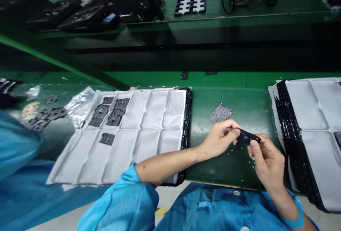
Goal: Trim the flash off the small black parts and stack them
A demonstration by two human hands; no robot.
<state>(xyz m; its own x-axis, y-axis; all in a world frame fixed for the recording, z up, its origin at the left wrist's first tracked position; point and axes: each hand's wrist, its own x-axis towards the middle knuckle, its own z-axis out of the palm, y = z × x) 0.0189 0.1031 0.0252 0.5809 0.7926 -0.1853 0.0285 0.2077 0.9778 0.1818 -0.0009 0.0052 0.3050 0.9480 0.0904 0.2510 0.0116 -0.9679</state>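
A narrow black plate-like part (246,137) with a small yellow spot near one end is held level between my two hands above the green bench. My left hand (221,137) pinches its left end between thumb and fingers. At the other end, my right hand (266,156) grips it, thumb on top. Just beyond my left hand lies a cluster of small dark grey pieces with shiny dots (221,113). Tiny pale bits (252,160) are scattered on the bench under my hands.
To the left, a white compartment tray (151,142) holds several dark flat pieces (117,112). Another stack of trays (310,114) stands at the right. A co-worker's blue sleeve (18,146) shows at far left, near a clear plastic bag (80,105). A green shelf (253,9) runs behind.
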